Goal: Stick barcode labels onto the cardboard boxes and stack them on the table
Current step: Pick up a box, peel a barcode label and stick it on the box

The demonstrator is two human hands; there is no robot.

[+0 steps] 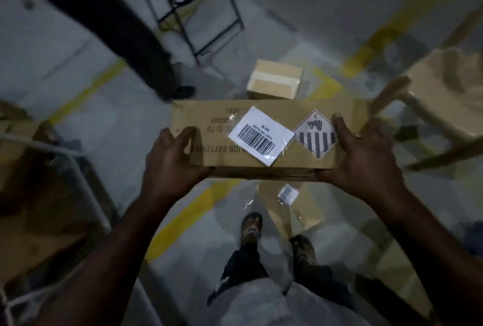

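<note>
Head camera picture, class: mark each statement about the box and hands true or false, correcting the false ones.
1. The left hand and the right hand both grip the cardboard box. True.
2. That box carries no sticker. False: a white barcode label is stuck on its top.
3. A smaller box lies on the floor beyond it. True.
4. The hazard diamond sits left of the barcode label. False: it sits on the label's right.
</note>
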